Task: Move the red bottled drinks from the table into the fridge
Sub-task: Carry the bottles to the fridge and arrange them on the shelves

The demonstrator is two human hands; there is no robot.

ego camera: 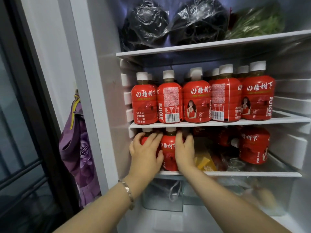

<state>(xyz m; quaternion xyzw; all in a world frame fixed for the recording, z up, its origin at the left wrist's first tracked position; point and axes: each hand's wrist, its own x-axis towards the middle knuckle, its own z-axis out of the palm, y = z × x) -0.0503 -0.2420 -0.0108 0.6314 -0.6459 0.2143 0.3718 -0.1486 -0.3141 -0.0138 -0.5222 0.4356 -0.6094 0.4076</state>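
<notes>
The fridge stands open in front of me. Its middle shelf [202, 123] carries several red juice bottles [196, 100] with white caps, packed in rows. On the lower shelf [252, 174], at the far left, stand two red bottles side by side. My left hand [145, 152] curls round the left bottle [144, 140], which it mostly hides. My right hand [184, 150] grips the right side of the second bottle [169, 148]. Another red bottle [254, 145] stands at the right of that shelf, with more behind it.
The top shelf [210, 46] holds two black plastic bags [148, 22] and bagged greens [255, 22]. Yellow packets [204, 161] and clear wrapping lie on the lower shelf between the bottles. A clear drawer [168, 194] sits below. A purple cloth [79, 148] hangs left of the fridge.
</notes>
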